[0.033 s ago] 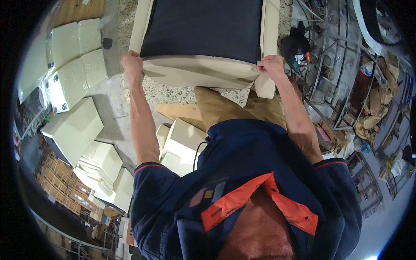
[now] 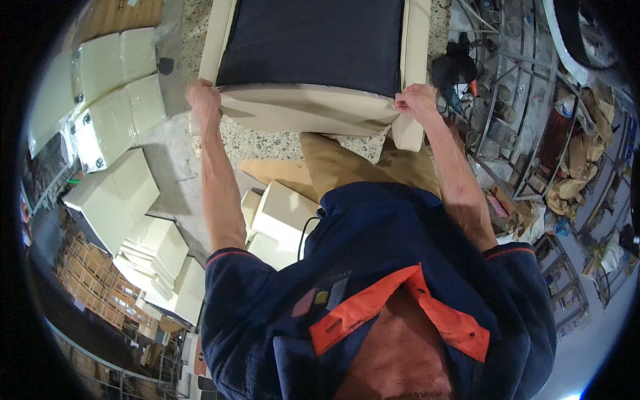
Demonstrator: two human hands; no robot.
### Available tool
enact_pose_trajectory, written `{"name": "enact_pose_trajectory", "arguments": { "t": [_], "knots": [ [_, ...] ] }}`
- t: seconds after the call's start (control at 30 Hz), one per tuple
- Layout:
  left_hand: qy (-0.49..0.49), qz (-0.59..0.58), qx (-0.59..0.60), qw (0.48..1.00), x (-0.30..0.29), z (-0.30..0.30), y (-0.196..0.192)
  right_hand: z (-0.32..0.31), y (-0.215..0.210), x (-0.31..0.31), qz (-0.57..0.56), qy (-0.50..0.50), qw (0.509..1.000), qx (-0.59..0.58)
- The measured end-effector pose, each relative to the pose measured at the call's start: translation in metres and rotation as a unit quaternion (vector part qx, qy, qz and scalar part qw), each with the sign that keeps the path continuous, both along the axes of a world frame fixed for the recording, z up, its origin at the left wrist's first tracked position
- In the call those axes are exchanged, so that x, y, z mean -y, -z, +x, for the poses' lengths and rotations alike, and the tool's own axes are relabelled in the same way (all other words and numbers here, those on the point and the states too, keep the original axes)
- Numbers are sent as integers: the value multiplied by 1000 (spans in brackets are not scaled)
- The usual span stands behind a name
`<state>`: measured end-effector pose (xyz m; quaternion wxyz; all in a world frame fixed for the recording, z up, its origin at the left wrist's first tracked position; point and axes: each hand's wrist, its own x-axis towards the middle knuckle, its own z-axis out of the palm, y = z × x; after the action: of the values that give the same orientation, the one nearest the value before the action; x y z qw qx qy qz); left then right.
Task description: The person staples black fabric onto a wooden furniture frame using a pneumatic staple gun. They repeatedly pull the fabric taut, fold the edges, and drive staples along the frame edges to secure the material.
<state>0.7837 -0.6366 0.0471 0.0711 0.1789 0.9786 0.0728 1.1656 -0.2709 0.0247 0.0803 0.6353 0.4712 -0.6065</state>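
Note:
In front of me lies a beige upholstered furniture piece (image 2: 293,113) with a black fabric panel (image 2: 310,47) set between its side rails. My left hand (image 2: 203,100) is closed at the left end of the beige front flap, gripping its edge by the corner. At the opposite corner, my right hand (image 2: 419,102) pinches the flap's edge where it meets the black panel. The flap hangs slightly slack between the two hands. A beige end piece (image 2: 407,132) sticks out below my right hand. The tips of my left fingers are partly hidden.
Cream cushioned pieces (image 2: 117,193) stand on the left, some wrapped in clear plastic (image 2: 123,60). More cream blocks (image 2: 283,213) sit beside my left forearm. A metal frame rack (image 2: 513,120) and a dark power tool (image 2: 455,70) are on the right, near brown wrapping (image 2: 570,180).

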Motion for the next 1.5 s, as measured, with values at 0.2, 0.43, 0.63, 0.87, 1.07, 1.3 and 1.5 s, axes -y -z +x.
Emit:
{"name": "enact_pose_trajectory", "arguments": {
  "t": [0.2, 0.43, 0.63, 0.87, 1.07, 1.3, 1.5],
  "knots": [
    [310, 233, 15, 922, -117, 150, -24, -3, -9, -5, -32, 15, 999, 16],
    [390, 119, 146, 901, -156, 276, 5, 3, -3, -14, -55, -43, 997, 15],
    [362, 86, 139, 918, -159, 286, 1, -14, -12, -49, -14, -454, 887, 80],
    [308, 100, 145, 935, -171, 290, 9, -225, -7, -258, 649, -340, 667, -133],
    [268, 72, 164, 947, -161, 296, 24, -305, 60, -329, 627, -432, 646, 54],
    [287, 54, 146, 945, -161, 298, 18, -283, 17, -368, 525, -434, 730, -60],
    [287, 75, 140, 945, -157, 299, 20, -121, -106, -266, 120, -478, 861, -130]
  ]
}}
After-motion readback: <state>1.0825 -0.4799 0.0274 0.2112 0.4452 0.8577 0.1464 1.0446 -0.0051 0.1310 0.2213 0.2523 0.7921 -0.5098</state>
